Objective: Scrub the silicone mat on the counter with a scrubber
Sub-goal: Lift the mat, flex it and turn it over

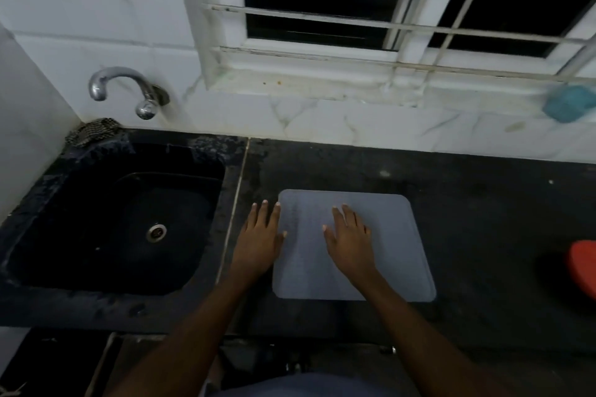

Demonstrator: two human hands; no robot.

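1. Silicone mat (pixel 396 251): flat on counter (pixel 483 219), right of sink (pixel 180 203)
2. Left hand (pixel 259 235): fingers straight, empty, at mat's left edge
3. Right hand (pixel 350 235): flat on mat, empty
4. Scrubber: in neither hand; scrubbing apparently not begun, all remaining

Saw a black sink (pixel 96 267) left of the left hand (pixel 259 235), sunk in the dark tabletop (pixel 483 219), with a metal drain (pixel 157 232) in its floor. Found a chrome tap (pixel 129 87) on the white tiled wall (pixel 96 26), beyond that hand and to its left. Noted a checked cloth (pixel 93 134) bunched at the sink's far left corner. Spotted a barred window (pixel 387 3) above and beyond the right hand (pixel 350 235), with dark glass and a stained white sill (pixel 290 80). Caught a red item (pixel 583 267) far right of the right hand, cut off by the frame's edge.
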